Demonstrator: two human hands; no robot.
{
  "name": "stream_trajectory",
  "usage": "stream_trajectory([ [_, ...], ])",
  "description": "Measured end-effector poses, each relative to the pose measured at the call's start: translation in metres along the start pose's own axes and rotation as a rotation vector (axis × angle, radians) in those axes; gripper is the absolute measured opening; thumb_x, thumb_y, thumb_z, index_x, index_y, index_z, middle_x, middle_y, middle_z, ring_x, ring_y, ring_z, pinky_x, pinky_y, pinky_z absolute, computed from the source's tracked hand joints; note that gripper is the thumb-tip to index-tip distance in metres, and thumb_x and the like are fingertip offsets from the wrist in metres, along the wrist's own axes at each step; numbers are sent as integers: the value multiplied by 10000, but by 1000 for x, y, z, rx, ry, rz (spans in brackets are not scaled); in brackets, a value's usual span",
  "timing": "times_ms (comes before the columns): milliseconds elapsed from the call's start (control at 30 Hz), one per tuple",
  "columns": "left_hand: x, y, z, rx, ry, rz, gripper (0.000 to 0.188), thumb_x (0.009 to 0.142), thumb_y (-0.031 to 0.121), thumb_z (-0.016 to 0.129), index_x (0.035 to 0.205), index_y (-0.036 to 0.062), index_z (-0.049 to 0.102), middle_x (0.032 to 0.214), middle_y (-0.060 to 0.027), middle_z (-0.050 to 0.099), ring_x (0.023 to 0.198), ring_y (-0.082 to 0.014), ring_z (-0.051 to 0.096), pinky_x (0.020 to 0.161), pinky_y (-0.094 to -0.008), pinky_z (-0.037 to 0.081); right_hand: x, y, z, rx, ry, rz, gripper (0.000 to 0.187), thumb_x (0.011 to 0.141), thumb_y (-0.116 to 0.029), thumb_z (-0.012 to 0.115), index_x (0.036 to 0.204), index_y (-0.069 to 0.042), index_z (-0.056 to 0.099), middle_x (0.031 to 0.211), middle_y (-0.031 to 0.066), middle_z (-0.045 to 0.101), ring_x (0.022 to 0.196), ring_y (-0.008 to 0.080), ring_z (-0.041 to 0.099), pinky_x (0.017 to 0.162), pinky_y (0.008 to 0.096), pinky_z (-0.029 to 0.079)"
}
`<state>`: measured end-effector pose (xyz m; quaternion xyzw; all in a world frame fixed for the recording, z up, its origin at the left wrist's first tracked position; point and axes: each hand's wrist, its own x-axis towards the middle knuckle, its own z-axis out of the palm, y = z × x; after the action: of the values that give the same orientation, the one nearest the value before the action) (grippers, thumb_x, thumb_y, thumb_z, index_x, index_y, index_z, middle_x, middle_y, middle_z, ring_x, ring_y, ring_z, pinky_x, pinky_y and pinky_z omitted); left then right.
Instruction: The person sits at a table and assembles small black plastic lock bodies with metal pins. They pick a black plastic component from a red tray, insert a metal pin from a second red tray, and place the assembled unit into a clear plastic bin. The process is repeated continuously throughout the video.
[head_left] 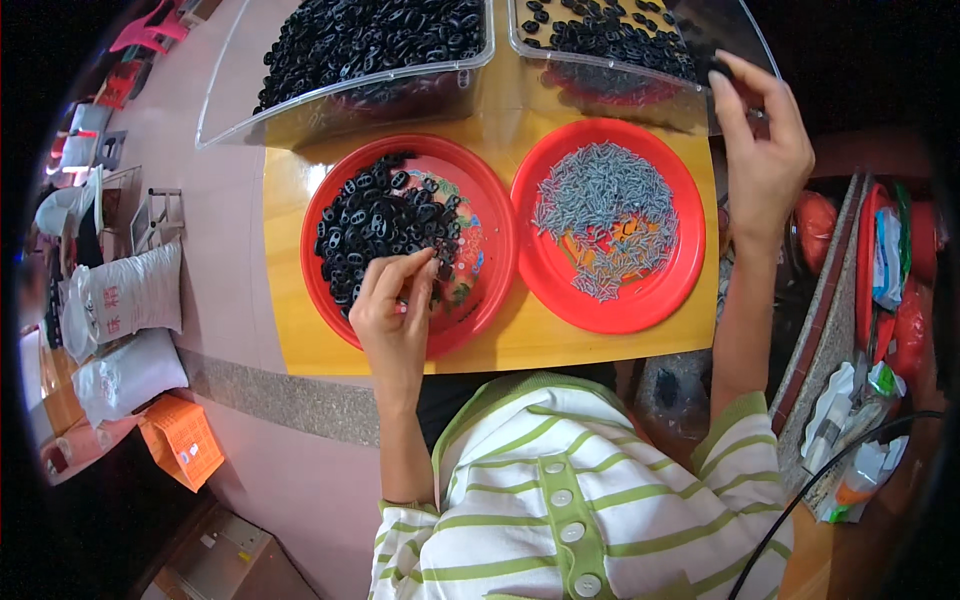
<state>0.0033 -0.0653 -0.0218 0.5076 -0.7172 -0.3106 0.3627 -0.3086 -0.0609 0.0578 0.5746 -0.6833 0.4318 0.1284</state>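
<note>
A red plate (493, 300) on the left holds a heap of small black oval plastic pieces (372, 222), each with two holes. Over its near side my left hand (393, 312) is closed in a pinch, a small black piece seeming to sit at its fingertips. The second red plate (690, 265), on the right, carries many small grey metal screws (605, 195). My right hand (768, 150) is raised at the right edge of a clear plastic bin (625, 66). Its thumb and index finger pinch a small dark piece, largely lost against the dark background.
Another clear bin (345, 95), full of black pieces, stands behind the left plate. Both plates rest on a yellow tabletop (300, 320). White sacks (135, 295) and an orange basket (183, 440) are on the floor at left. Packets lie along a ledge (815, 300) at right.
</note>
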Motion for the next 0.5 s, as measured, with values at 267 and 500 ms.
stream_trajectory([
  [267,20,-10,14,270,-31,202,124,771,37,667,894,43,678,798,-90,554,682,-198,564,592,-288,453,-22,-2,1,204,40,130,168,819,-94,659,986,-86,677,855,-11,630,680,51,516,582,195,413],
  [500,23,-7,30,438,-51,188,124,739,89,663,851,41,641,813,-86,549,786,-262,541,687,-362,453,-98,-27,-5,396,-519,271,94,790,-60,654,876,-23,648,794,63,601,636,134,553,564,252,443],
])
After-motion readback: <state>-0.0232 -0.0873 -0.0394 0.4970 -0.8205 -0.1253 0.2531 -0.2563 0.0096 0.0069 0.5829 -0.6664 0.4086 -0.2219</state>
